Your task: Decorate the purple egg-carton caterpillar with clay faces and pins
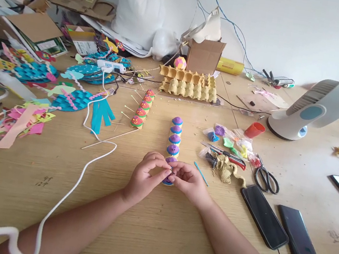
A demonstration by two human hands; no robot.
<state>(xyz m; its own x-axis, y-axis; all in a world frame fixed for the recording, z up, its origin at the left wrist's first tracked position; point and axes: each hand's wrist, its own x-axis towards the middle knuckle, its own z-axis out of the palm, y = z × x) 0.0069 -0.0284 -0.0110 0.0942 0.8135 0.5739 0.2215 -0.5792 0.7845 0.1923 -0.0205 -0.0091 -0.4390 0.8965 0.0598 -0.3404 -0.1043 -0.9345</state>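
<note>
A strip of egg-carton cups point(174, 139), covered in blue and purple clay, stands lengthwise in front of me. Over its near end, my left hand point(146, 178) and my right hand point(190, 184) meet with fingertips pinched together. Whatever lies between them is too small to make out. The nearest cup shows partly below the fingers, with dark marks on its purple front. A second strip point(143, 109), in red, orange and green with smiling faces, stands farther left, pale-headed sticks beside it. To the right are small bags of coloured clay point(228, 142) and a blue stick point(201, 173).
Scissors point(267, 179), a red-handled utility knife point(228, 156), a red cup point(254, 130) and a phone point(264, 217) lie rightward, with a white fan point(315, 111) behind. Egg cartons point(192, 90) stand at the back. A white cable point(78, 181) runs past my left arm; paper crafts point(72, 100) crowd the left.
</note>
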